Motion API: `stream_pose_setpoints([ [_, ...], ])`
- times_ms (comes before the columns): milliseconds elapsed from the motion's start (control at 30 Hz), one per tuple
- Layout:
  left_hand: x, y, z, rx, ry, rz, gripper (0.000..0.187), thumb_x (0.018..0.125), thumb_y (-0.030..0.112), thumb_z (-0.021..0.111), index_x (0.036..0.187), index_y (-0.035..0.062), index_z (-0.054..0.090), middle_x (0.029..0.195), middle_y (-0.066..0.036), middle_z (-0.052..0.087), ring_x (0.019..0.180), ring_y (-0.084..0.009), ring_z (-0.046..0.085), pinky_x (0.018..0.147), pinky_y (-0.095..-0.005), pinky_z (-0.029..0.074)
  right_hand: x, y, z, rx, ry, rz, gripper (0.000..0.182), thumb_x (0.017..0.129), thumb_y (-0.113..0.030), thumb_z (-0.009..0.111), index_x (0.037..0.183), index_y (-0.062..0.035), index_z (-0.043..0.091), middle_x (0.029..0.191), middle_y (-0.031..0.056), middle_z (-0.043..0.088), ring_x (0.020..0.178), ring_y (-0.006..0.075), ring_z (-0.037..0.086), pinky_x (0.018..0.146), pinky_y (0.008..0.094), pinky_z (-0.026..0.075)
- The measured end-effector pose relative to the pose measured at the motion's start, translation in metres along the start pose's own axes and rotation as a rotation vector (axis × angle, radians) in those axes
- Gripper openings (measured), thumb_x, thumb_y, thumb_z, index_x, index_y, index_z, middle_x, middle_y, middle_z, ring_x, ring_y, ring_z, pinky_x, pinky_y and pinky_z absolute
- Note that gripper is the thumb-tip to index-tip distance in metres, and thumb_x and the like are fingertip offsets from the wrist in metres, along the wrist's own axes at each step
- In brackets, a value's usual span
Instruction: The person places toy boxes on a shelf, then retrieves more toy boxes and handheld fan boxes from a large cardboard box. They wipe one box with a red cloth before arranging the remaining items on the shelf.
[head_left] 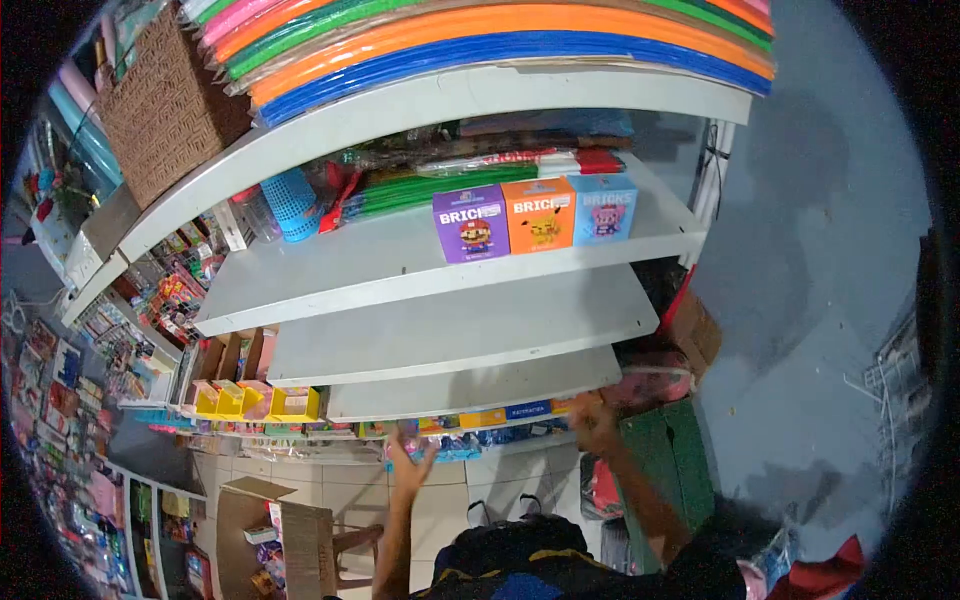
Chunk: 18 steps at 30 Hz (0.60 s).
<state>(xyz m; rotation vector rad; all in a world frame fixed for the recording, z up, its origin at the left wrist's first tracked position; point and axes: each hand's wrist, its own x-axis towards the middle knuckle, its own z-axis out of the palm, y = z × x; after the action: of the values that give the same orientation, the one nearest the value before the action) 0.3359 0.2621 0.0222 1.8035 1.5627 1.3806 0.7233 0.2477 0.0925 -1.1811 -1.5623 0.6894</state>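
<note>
My left hand (408,460) is raised in front of the lowest grey shelf board (470,388), its fingers spread and nothing in them. Near the right end of that board is my right hand (595,425). Its fingers look bent but are blurred, and I cannot make out anything in them. Higher up, three toy brick boxes stand side by side at a shelf's front edge (400,270): a purple box (470,225), an orange box (541,215) and a light blue box (603,208). Neither hand touches these boxes.
Colourful sheets (480,50) lie stacked on top beside a woven basket (170,110). A blue perforated cup (291,207) stands left of green packs (430,190). Yellow bins (295,403) sit lower left. An open carton (305,540) and a green box (672,455) stand below.
</note>
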Motion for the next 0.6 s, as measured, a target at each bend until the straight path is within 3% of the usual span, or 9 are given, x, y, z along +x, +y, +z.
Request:
stream_pose_setpoints([
  [33,-0.045,-0.018,-0.001,-0.095,-0.098,-0.151,0.092,0.071,0.026,0.083,0.136,-0.0064,0.027,0.12,-0.021,0.047,0.112,-0.03,0.047,0.098,-0.0401,0.036,-0.038,0.025,0.021,-0.071,-0.253,0.152,0.02,0.089,-0.023,0.061,0.097,-0.0046,0.061,0.083,0.01,0.062,0.077,0.0238,0.059,0.075,0.0352,0.047],
  [100,-0.164,-0.112,-0.017,0.092,-0.347,-0.358,0.088,0.072,0.029,0.081,0.135,-0.0054,0.03,0.122,-0.023,0.049,0.111,-0.0349,0.05,0.095,-0.0424,0.04,-0.134,0.145,0.054,-0.337,-0.589,0.283,0.034,0.094,-0.037,0.051,0.103,-0.0055,0.062,0.08,0.0145,0.062,0.071,0.0281,0.061,0.07,0.0395,0.05],
  [133,-0.214,-0.125,-0.031,0.089,-0.453,-0.512,0.084,0.073,0.029,0.08,0.134,-0.0045,0.032,0.122,-0.022,0.05,0.109,-0.0345,0.051,0.094,-0.0426,0.041,-0.202,0.235,0.065,-0.596,-0.91,0.126,0.043,0.097,-0.042,0.042,0.102,-0.0048,0.062,0.081,0.0157,0.063,0.075,0.0301,0.063,0.068,0.0426,0.05],
  [167,-0.261,-0.13,-0.041,0.066,-0.531,-0.674,0.081,0.074,0.029,0.078,0.132,-0.0037,0.034,0.121,-0.022,0.051,0.108,-0.0342,0.052,0.092,-0.0429,0.042,-0.24,0.274,0.061,-0.593,-1.033,0.173,0.043,0.095,-0.044,0.043,0.101,-0.006,0.063,0.081,0.0138,0.064,0.075,0.0284,0.063,0.068,0.0414,0.05],
  [267,-0.356,-0.108,-0.064,-0.104,-0.542,-1.115,0.069,0.076,0.028,0.075,0.128,-0.0012,0.039,0.12,-0.021,0.053,0.104,-0.033,0.054,0.087,-0.0435,0.045,-0.351,0.356,0.032,-0.086,-0.805,0.742,0.042,0.092,-0.048,0.048,0.101,-0.0097,0.065,0.082,0.0082,0.066,0.074,0.0232,0.063,0.066,0.0377,0.05],
  [300,-0.379,-0.099,-0.071,-0.179,-0.489,-1.231,0.065,0.077,0.028,0.073,0.126,-0.0004,0.041,0.119,-0.02,0.054,0.103,-0.0326,0.055,0.086,-0.0438,0.045,-0.403,0.4,0.024,0.315,-0.569,0.686,0.042,0.091,-0.049,0.05,0.101,-0.011,0.065,0.082,0.0063,0.067,0.074,0.0215,0.064,0.065,0.0364,0.05],
  [367,-0.427,-0.084,-0.086,-0.321,-0.318,-1.412,0.058,0.079,0.028,0.071,0.123,0.0012,0.045,0.118,-0.019,0.056,0.1,-0.0318,0.057,0.083,-0.0442,0.047,-0.384,0.36,-0.009,0.074,-0.76,1.135,0.039,0.09,-0.047,0.051,0.095,-0.0114,0.065,0.076,0.006,0.065,0.066,0.0208,0.062,0.059,0.0363,0.049],
  [500,-0.513,-0.058,-0.106,-0.805,0.217,-1.562,0.044,0.082,0.027,0.066,0.117,0.0045,0.052,0.116,-0.018,0.059,0.095,-0.0302,0.06,0.077,-0.0451,0.051,-0.309,0.329,-0.001,-0.145,-1.111,0.867,0.033,0.09,-0.042,0.05,0.083,-0.0115,0.062,0.068,0.006,0.061,0.059,0.0216,0.059,0.055,0.0383,0.047],
  [600,-0.55,-0.044,-0.102,-1.192,0.453,-1.217,0.032,0.085,0.019,0.064,0.113,0.0066,0.055,0.116,-0.017,0.06,0.091,-0.0294,0.062,0.074,-0.0431,0.053,-0.254,0.337,0.043,-0.313,-1.303,0.055,0.032,0.089,-0.038,0.05,0.074,-0.0115,0.06,0.061,0.006,0.059,0.053,0.0222,0.057,0.051,0.0398,0.045],
])
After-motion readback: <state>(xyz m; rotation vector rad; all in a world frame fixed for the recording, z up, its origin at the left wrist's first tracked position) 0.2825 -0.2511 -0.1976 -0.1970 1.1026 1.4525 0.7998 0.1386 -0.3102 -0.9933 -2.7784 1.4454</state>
